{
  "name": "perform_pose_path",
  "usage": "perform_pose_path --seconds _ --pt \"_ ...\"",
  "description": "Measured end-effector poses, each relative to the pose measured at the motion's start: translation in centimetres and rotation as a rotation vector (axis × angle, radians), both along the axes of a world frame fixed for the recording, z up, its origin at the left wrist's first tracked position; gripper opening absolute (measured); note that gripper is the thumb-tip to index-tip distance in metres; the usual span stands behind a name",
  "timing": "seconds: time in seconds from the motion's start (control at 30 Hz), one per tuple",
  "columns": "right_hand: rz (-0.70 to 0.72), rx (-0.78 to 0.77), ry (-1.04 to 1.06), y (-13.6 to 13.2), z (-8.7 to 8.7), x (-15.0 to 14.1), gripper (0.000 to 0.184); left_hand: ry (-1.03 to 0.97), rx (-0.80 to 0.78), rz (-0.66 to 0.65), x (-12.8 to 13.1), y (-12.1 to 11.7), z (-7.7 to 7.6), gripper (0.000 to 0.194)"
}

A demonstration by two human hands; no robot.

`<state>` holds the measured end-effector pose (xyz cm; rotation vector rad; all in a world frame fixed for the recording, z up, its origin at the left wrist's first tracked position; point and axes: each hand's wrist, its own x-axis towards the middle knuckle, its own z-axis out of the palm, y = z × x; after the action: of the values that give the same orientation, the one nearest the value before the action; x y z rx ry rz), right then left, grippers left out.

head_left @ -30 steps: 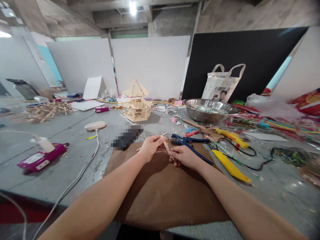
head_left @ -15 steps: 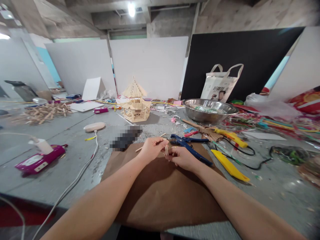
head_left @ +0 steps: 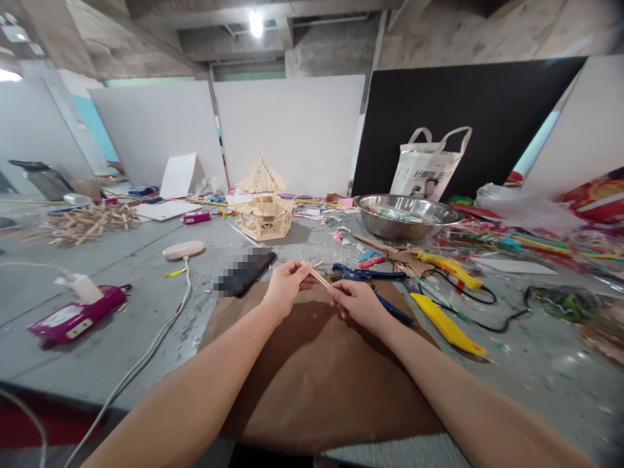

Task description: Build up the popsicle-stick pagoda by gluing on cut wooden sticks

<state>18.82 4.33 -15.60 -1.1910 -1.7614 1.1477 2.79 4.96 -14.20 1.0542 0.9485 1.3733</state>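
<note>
Thin pale wooden sticks slant down to the right between my two hands, over a brown sheet. My left hand pinches their upper left end. At the lower right end, my right hand grips them between thumb and fingers. The number of sticks is hard to make out. Just behind my right hand lie blue-handled pliers, partly covered by it. A dark phone, partly blurred out, rests beyond my left hand. Farther back stands a small pavilion model built of similar sticks.
To the right are a yellow utility knife, a yellow glue gun with a black cord, and a steel basin. On the left lie a purple power strip, a white cable and a stick pile.
My hands have moved slightly apart. The sticks, nearly upright before, now slant between them and show more of their length.
</note>
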Motion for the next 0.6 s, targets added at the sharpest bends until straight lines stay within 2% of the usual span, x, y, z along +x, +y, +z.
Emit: perform_pose_path --seconds 0.13,0.33,0.47,0.6 --pt "-0.150 -0.020 0.178 0.6 0.0 0.3 0.025 0.078 -0.056 -0.101 -0.5 0.3 -0.3 0.027" --pt "-0.276 -0.096 0.476 0.8 0.6 0.7 0.027 0.238 -0.126 -0.284 -0.7 0.2 -0.6 0.025" --pt "-0.247 -0.132 0.646 0.7 1.1 0.7 0.032 0.311 -0.153 -0.376 -0.2 -0.3 -0.6 0.024" --pt "-0.136 -0.247 0.641 0.5 1.2 0.5 0.033 0.265 -0.164 -0.385 0.2 -0.5 -0.6 0.029"
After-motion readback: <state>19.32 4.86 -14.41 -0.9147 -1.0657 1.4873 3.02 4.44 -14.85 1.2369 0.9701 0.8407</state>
